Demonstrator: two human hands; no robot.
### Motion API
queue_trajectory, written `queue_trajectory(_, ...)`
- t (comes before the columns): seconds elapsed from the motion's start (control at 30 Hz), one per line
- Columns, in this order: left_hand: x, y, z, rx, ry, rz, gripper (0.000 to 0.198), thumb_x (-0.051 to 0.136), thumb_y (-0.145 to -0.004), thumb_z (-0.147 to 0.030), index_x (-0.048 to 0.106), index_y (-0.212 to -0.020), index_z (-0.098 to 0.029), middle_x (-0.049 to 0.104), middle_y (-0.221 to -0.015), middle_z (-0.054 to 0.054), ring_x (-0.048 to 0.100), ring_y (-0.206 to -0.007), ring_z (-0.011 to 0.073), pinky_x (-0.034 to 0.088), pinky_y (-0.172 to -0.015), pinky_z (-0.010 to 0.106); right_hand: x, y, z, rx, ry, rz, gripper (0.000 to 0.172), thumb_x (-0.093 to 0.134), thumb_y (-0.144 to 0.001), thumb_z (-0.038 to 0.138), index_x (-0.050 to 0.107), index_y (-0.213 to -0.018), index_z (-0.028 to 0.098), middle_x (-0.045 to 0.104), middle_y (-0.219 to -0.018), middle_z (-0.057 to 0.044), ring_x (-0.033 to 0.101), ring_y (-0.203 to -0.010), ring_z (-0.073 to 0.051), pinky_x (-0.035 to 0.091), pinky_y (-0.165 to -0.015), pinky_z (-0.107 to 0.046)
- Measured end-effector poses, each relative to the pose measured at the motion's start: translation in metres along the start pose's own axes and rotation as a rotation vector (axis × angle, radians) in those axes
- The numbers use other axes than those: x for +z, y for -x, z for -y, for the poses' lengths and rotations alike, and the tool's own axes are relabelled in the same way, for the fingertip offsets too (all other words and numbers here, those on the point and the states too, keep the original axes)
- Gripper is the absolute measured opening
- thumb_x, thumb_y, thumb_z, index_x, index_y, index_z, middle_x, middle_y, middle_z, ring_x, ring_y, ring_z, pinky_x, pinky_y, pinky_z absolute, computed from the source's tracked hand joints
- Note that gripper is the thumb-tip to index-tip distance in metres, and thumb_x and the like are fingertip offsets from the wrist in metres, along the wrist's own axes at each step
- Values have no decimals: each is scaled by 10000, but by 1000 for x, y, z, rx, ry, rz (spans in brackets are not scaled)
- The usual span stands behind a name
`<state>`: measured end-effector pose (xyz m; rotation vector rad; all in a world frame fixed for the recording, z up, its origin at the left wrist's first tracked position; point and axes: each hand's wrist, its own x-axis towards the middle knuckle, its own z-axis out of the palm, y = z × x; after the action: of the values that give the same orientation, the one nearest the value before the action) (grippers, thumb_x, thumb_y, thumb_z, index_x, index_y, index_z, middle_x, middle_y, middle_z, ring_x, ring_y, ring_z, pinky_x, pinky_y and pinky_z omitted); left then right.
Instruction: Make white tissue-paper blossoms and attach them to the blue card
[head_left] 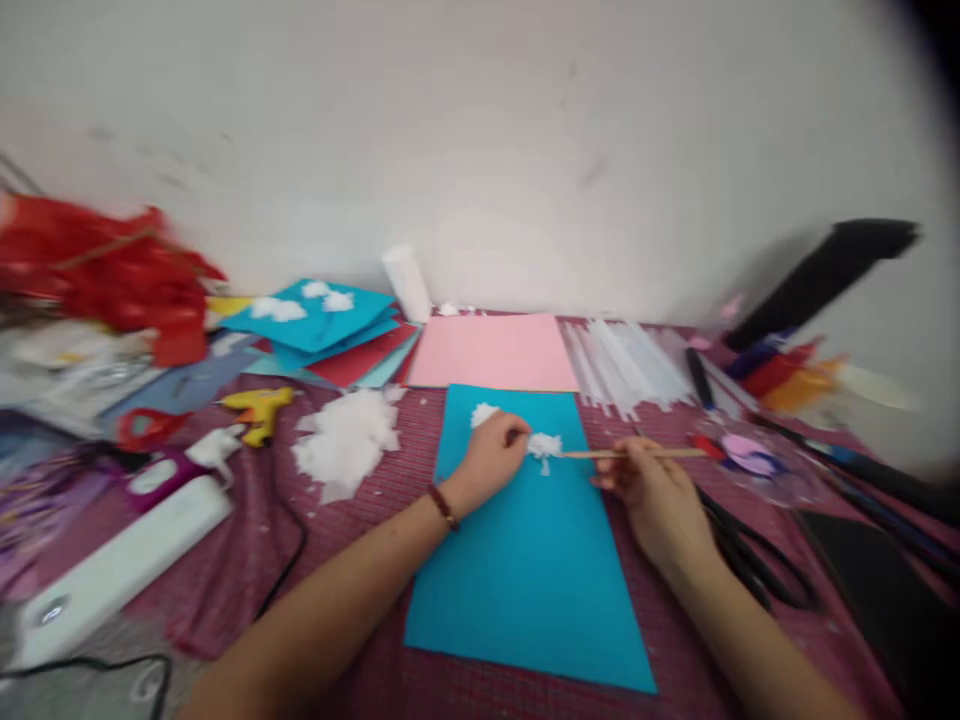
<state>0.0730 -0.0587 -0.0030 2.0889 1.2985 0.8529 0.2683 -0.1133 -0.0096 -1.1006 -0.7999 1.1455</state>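
A blue sheet of paper [525,570] lies lengthwise in front of me on the purple cloth. Two fluffy white tufts sit near its far end: one tuft [482,412] partly behind my left hand, the other tuft [545,445] between my hands. My left hand [491,462] rests over the sheet with its fingers curled in beside the tufts; anything inside them is hidden. In my right hand [660,495], at the sheet's right edge, is a thin wooden stick [679,453] with a red end. Its left tip reaches the second tuft.
White paper pieces [345,440] are heaped to the left. Behind them, blue cards [330,325] bear white tufts. Pink paper [495,352] and clear sticks [634,362] lie at the back. A yellow glue gun [259,410] is left; black-handled scissors [750,555] lie right.
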Motion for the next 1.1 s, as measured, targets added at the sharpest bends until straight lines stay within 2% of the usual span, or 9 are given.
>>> queue_trajectory(0.1,-13,13,-10,72,-70,34,193,418,-883,-135,569,-1002,-135,615,-947,94,574,-834,161,462,-732,277,-4,-9,-9,75,-30,33,187,651,-798,406,625,-790,221,653,-663,-20,599,-552,-141,499,-517,-247)
queue_trajectory(0.2,-41,40,-18,260,-215,240,58,534,-854,-187,590,-870,-193,616,-881,51,565,-816,172,455,-732,288,-6,-10,-13,81,13,78,187,651,-799,416,639,-792,230,655,-660,-24,602,-555,-145,497,-517,-248)
queue_trajectory(0.3,-78,66,-12,366,-637,378,115,488,-876,-174,571,-797,-177,603,-845,68,546,-797,207,442,-738,350,-5,-8,-13,80,82,100,228,646,-794,451,632,-793,224,660,-650,-33,598,-540,-155,497,-514,-264)
queue_trajectory(0.4,-112,78,13,220,-881,190,134,462,-877,-139,589,-906,-169,616,-960,101,542,-922,250,407,-878,427,-2,-7,-12,73,131,88,272,651,-782,478,625,-810,209,667,-655,-37,602,-549,-154,496,-522,-257)
queue_trajectory(0.5,-137,78,46,69,-904,-50,247,497,-828,-126,578,-1057,-171,582,-1157,130,509,-1076,285,368,-949,456,0,-5,-11,60,159,89,298,655,-777,489,625,-821,196,672,-662,-38,609,-564,-149,497,-544,-246)
queue_trajectory(0.67,-165,76,76,-166,-553,-212,66,503,-779,-179,566,-759,-182,633,-869,51,587,-865,202,457,-813,330,0,-3,-11,51,163,105,306,641,-787,496,615,-829,194,675,-672,-40,608,-557,-150,488,-539,-250)
queue_trajectory(0.8,-172,80,68,-154,-530,-261,72,510,-754,-192,576,-784,-189,642,-895,47,593,-895,202,447,-859,332,0,-3,-11,33,174,114,307,642,-783,498,612,-836,197,669,-674,-36,607,-551,-157,485,-534,-263)
queue_trajectory(0.97,-155,76,54,-28,-723,-172,372,599,-716,-217,620,-1088,-218,579,-1239,91,494,-1154,281,313,-1012,459,2,-3,-9,13,193,117,309,643,-778,499,614,-821,195,671,-663,-37,606,-546,-158,481,-534,-266)
queue_trajectory(1.1,-140,51,54,-49,-641,-104,231,588,-802,-356,693,-983,-259,584,-1258,61,490,-1167,269,304,-1015,457,4,-2,-6,7,190,114,326,652,-762,509,619,-809,189,668,-645,-33,605,-532,-153,478,-525,-263)
